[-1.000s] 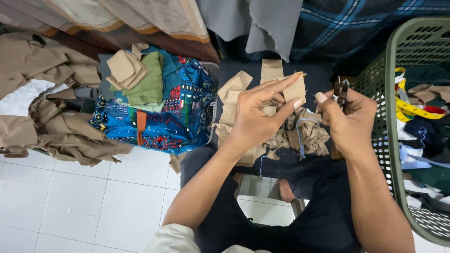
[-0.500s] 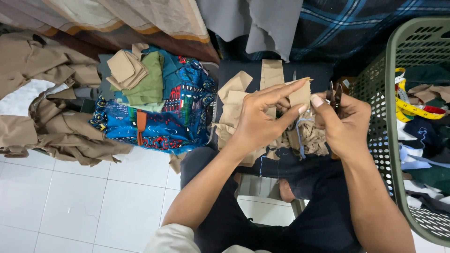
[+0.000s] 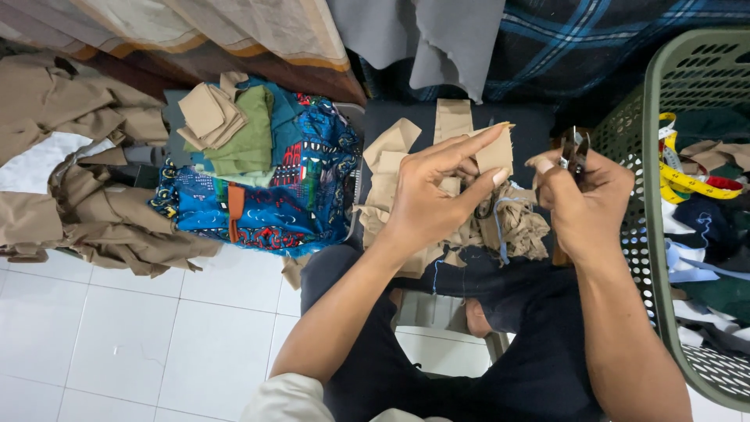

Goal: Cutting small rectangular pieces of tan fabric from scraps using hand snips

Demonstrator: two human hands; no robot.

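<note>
Your left hand (image 3: 426, 199) pinches a small tan fabric piece (image 3: 495, 152) between thumb and extended fingers, held up over your lap; your right hand (image 3: 586, 203), at three o'clock of it, is closed around small metal thread snips (image 3: 576, 148). Loose tan scraps (image 3: 500, 227) and a blue thread lie just below. With fingertips this near the blades, a hurried cut could likely nick fabric or skin.
</note>
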